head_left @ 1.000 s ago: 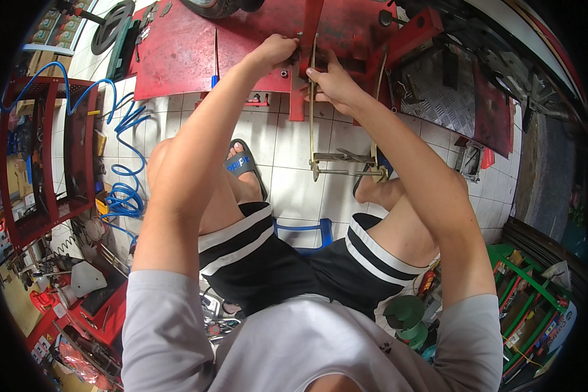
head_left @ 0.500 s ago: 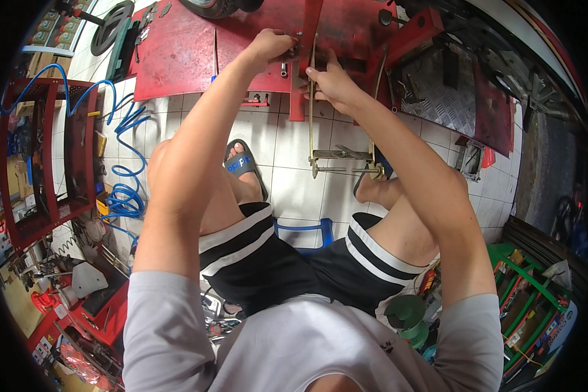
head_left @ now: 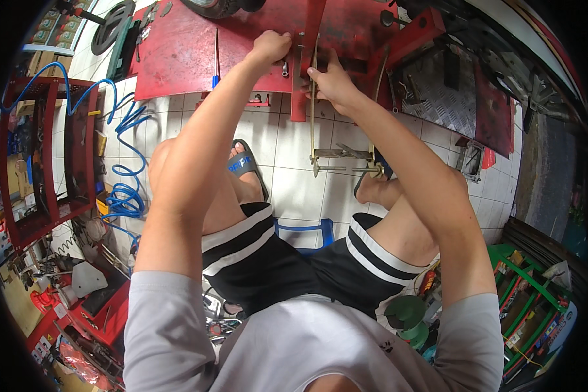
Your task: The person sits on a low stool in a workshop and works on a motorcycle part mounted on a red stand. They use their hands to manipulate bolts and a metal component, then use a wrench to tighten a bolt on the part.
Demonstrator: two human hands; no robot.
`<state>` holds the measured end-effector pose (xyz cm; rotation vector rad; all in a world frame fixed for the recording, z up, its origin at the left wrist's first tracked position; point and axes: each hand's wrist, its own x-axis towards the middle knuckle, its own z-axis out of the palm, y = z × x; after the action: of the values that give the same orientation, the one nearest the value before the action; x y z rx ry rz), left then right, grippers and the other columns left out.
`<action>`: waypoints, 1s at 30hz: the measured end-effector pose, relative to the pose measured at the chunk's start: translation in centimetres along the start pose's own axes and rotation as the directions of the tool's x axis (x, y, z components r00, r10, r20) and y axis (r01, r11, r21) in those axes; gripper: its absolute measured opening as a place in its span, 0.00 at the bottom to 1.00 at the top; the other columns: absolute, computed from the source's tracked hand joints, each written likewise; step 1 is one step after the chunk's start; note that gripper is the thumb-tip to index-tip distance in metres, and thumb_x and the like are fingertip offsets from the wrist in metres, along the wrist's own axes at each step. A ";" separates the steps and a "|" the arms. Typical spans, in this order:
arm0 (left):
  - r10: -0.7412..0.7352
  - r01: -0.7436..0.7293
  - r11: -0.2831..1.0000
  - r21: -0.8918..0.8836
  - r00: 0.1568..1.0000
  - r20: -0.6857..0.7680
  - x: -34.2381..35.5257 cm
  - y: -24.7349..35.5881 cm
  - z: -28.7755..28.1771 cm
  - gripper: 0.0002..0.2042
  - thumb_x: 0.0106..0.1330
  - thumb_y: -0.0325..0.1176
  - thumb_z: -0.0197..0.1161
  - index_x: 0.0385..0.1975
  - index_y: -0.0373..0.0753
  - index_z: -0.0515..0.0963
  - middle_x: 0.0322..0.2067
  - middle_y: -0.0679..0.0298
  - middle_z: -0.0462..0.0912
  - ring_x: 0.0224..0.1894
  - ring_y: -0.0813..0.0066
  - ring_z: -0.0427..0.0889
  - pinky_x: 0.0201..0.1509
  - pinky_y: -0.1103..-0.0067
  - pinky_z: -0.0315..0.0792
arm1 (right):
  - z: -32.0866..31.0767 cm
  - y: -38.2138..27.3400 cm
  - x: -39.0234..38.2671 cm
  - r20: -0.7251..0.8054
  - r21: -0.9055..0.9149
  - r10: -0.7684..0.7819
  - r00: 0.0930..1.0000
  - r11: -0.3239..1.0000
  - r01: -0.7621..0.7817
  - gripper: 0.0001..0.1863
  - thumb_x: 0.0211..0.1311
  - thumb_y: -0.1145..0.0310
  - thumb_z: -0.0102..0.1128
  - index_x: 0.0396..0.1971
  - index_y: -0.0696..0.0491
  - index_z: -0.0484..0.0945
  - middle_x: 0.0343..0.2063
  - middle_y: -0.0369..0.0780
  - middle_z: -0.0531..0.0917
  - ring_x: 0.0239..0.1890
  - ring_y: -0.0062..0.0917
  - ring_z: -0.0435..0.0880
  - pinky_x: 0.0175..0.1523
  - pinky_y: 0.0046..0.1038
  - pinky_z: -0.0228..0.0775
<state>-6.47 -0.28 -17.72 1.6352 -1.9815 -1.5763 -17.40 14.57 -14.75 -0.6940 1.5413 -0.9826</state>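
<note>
My left hand (head_left: 272, 48) is closed just left of an upright red steel post (head_left: 298, 91). What its fingers hold, if anything, is hidden. Below it a small ring-ended wrench (head_left: 285, 69) lies on the red platform (head_left: 176, 59). On the post's other side, my right hand (head_left: 333, 83) is closed around one long bar of a gold-coloured metal frame (head_left: 311, 130), thumb toward me. The frame hangs down toward my feet, with a cross rod (head_left: 336, 168) joining its lower ends. Part of it is hidden behind my right forearm.
A blue-handled screwdriver (head_left: 215, 80) lies at the platform's front edge. A tyre (head_left: 212, 6) stands at the back. Coiled blue air hose (head_left: 125, 199) and a red rack (head_left: 55, 157) are at left; a green rack (head_left: 522, 307) is at right.
My left hand has drawn slightly left, away from the red post, and its fingers have curled in. A bolt on the post now shows. My right hand has hardly moved.
</note>
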 end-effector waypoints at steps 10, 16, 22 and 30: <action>0.052 -0.049 0.983 0.177 0.999 -0.010 -0.5 -0.8 -0.5 0.12 0.57 0.33 0.58 0.22 0.28 0.80 0.21 0.53 0.83 0.22 0.69 0.85 0.29 0.76 0.79 | -0.5 -1.2 -1.6 0.053 -0.076 0.119 0.991 0.990 -0.115 0.29 0.70 0.70 0.45 0.66 0.44 0.46 0.38 0.45 0.75 0.32 0.29 0.83 0.37 0.32 0.79; 0.110 -0.111 0.718 0.687 0.993 0.045 -1.9 -0.9 0.2 0.10 0.54 0.28 0.57 0.32 0.30 0.81 0.29 0.49 0.85 0.29 0.63 0.86 0.35 0.72 0.80 | -0.5 -1.8 -3.5 0.113 -0.131 0.147 0.983 0.983 -0.132 0.30 0.70 0.70 0.43 0.69 0.37 0.48 0.38 0.44 0.77 0.32 0.27 0.83 0.35 0.29 0.78; -0.022 -0.050 0.766 0.641 0.994 0.104 -2.3 -0.5 0.5 0.09 0.56 0.27 0.56 0.31 0.32 0.81 0.30 0.50 0.85 0.30 0.64 0.87 0.35 0.73 0.80 | -0.7 -1.4 -3.1 0.115 -0.087 0.127 0.985 0.989 -0.117 0.31 0.69 0.72 0.46 0.69 0.36 0.50 0.35 0.43 0.78 0.30 0.26 0.82 0.34 0.28 0.78; -0.117 0.119 0.940 0.321 0.993 -0.025 0.5 -8.9 -1.8 0.07 0.57 0.27 0.57 0.24 0.36 0.82 0.21 0.58 0.83 0.23 0.73 0.85 0.26 0.77 0.79 | -1.8 -0.4 -0.9 0.105 -0.027 0.038 0.994 0.999 -0.036 0.31 0.68 0.73 0.47 0.68 0.35 0.54 0.32 0.42 0.78 0.28 0.27 0.82 0.32 0.31 0.78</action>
<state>0.21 -0.59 -23.87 1.9029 -2.2749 -1.3334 -18.96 15.51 -13.94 -0.7211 1.4716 -0.8867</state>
